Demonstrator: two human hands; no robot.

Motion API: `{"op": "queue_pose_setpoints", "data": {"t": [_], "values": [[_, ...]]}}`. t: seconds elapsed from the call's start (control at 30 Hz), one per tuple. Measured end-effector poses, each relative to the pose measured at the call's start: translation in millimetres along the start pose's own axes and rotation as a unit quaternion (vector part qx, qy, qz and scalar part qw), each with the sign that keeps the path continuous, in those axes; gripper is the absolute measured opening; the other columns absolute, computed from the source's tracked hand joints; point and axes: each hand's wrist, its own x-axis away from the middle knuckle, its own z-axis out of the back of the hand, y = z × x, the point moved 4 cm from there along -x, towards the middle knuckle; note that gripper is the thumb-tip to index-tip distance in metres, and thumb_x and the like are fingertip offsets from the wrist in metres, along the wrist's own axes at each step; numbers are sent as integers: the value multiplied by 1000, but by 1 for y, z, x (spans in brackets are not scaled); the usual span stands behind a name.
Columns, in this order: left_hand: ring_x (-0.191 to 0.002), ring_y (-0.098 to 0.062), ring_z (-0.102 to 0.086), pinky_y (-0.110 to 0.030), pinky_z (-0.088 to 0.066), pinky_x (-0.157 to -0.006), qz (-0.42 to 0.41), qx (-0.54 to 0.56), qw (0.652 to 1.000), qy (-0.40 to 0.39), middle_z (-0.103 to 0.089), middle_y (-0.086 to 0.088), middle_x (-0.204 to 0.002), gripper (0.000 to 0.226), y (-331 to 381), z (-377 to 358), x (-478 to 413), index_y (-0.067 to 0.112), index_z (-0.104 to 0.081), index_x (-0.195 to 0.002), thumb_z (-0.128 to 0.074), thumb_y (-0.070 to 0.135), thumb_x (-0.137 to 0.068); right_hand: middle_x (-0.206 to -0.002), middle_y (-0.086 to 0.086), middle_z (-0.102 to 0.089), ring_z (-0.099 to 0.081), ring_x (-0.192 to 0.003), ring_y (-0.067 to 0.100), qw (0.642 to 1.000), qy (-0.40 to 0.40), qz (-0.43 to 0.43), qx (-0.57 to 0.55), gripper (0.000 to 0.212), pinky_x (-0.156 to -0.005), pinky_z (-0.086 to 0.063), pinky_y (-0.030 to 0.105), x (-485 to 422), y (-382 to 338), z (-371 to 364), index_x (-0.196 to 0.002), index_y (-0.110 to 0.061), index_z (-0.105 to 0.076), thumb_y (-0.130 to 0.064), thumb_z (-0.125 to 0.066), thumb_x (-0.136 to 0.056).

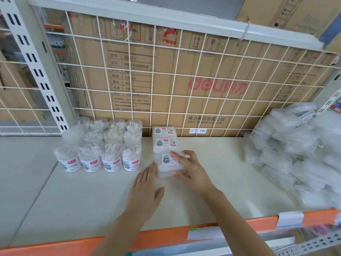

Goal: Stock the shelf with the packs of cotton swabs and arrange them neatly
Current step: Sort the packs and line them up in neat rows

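Observation:
Three clear flat packs of cotton swabs lie in a row running front to back on the white shelf. My right hand grips the front pack, fingers over its top and thumb at its near edge. The middle pack and the rear pack lie behind it, toward the wire grid. My left hand lies flat and open on the shelf, its fingertips touching the front pack's left side.
Several round tubs of swabs stand in rows to the left of the packs. A heap of loose clear packs fills the shelf's right end. A wire grid with cardboard boxes behind closes the back. An orange edge strip runs along the front.

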Motion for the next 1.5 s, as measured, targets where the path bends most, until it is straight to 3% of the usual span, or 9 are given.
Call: {"op": "queue_pose_setpoints", "data": {"t": [0.07, 0.13, 0.4, 0.57, 0.9, 1.07, 1.23, 1.4, 1.5], "values": [[-132, -26, -41, -34, -28, -110, 21, 31, 999, -9, -43, -9, -143, 85, 2, 3, 0, 3, -22, -147, -26, 53, -78, -126, -5, -31, -51, -109, 14, 1000, 9, -13, -23, 53, -94, -49, 38, -2, 0, 0, -134, -32, -47, -45, -61, -85], [-137, -21, -31, -29, -20, -113, 21, 50, 998, -18, -33, -6, -149, 81, 6, 6, 0, 9, -9, -149, -31, 52, -84, -129, -1, -32, -53, -110, 17, 999, 20, -10, -23, 50, -92, -50, 40, -2, -2, -3, -133, -27, -51, -32, -65, -85], [-143, -18, -17, -26, -16, -113, 39, 88, 995, -14, -10, -2, -157, 75, 10, 10, -1, 12, -3, -150, -52, 24, -94, -144, 7, -29, -53, -116, 19, 999, 32, 0, 31, 72, -92, -52, 34, -1, -12, -11, -136, -24, -48, -66, -49, -77], [-142, -24, -21, -29, -18, -111, 24, 100, 994, 26, -20, -7, -155, 75, 7, 13, -1, 11, -15, -149, -59, 15, -88, -142, -1, -35, -52, -115, 14, 996, 62, -36, 54, 73, -89, -49, 32, 13, -18, 4, -140, -28, -40, -65, -40, -77], [-126, -29, -42, -43, -36, -103, -118, 84, 985, 98, -46, -11, -139, 52, 30, 26, -17, 14, -38, -135, -36, 31, -86, -120, 1, -59, -57, -108, 22, 953, 222, -146, 145, 43, -81, -40, 26, 121, 8, 96, -128, -17, -55, -29, -61, -87], [-126, -23, -39, -45, -35, -104, -201, 77, 975, 58, -50, -9, -135, 47, 67, 23, -31, 16, -41, -133, -36, 29, -88, -113, -8, -53, -58, -87, 20, 926, 271, -213, 152, 44, -69, -37, 27, 179, 22, 135, -127, -20, -55, -21, -67, -85], [-128, -18, -36, -30, -20, -107, -268, 53, 962, -10, -45, -4, -140, 47, 111, 8, -53, 18, -44, -133, -36, 30, -89, -111, -14, -51, -53, -96, 15, 898, 321, -257, 157, 45, -74, -35, 28, 214, 40, 171, -126, -24, -55, -42, -59, -84], [-126, -14, -38, -23, -22, -104, -310, 56, 945, -86, -48, -2, -138, 45, 163, -26, -79, 21, -47, -132, -36, 33, -89, -103, -11, -50, -53, -90, 17, 877, 347, -285, 171, 38, -62, -35, 18, 230, 65, 208, -124, -23, -56, -32, -60, -87], [-123, -12, -39, -20, -23, -102, -340, 62, 931, -114, -52, -1, -133, 44, 201, -48, -97, 21, -50, -128, -39, 34, -88, -107, -13, -51, -57, -86, 22, 872, 353, -292, 173, 38, -67, -37, 27, 230, 85, 234, -124, -23, -56, -24, -65, -87]]}}
